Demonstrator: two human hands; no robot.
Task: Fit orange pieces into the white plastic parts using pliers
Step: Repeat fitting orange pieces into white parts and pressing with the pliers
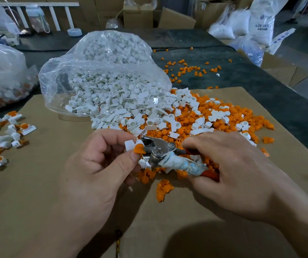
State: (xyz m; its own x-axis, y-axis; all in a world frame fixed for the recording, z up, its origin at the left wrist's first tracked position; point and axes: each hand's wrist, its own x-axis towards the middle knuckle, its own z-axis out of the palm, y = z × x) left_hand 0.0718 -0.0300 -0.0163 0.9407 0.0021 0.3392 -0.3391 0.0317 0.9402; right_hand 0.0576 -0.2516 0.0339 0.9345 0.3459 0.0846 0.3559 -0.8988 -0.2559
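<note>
My left hand [95, 162] pinches a white plastic part [130, 144] with an orange piece [139, 148] seated at its end, thumb under the orange piece. My right hand [233, 168] grips the pliers [160, 148] by their orange, tape-wrapped handles. The steel jaws point left and meet the white part and orange piece. Behind the hands lies a mixed heap of loose orange pieces [229, 116] and white parts [130, 116] on the cardboard sheet [56, 146].
A clear plastic bag [101, 71] spills white parts onto the cardboard. Assembled white-and-orange parts [2, 138] lie at the left edge. Another bag [0, 71] sits far left. Scattered orange pieces [184, 68] dot the dark table behind. Boxes and sacks stand beyond.
</note>
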